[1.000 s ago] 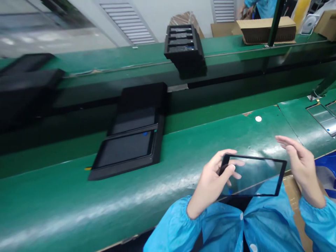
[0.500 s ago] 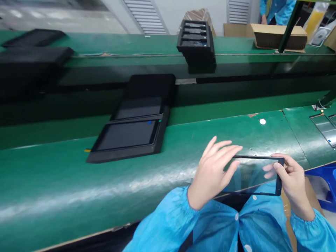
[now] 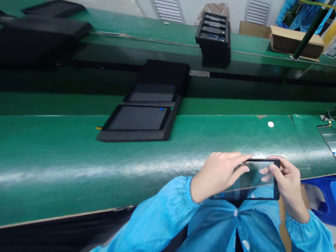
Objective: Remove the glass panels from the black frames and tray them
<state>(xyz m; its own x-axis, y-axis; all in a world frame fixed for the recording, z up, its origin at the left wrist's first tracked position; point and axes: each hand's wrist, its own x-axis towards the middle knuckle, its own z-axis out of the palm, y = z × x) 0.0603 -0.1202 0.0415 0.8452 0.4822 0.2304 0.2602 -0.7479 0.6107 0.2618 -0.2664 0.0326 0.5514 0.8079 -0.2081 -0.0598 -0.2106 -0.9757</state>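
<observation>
Gripping black-framed panel [image 3: 256, 182], right hand [image 3: 288, 180], left hand [image 3: 219, 174] at edge

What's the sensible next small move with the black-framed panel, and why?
Probably shift the left hand to the left end of the black-framed panel: the right hand grips its right end, thumb in front, fingers behind, while the left hand covers part of the top edge.

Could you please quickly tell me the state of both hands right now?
Left hand: at the black-framed panel, thumb and fingers parted; whether it grips cannot be told.
Right hand: closed, holding the panel's right end.
</observation>
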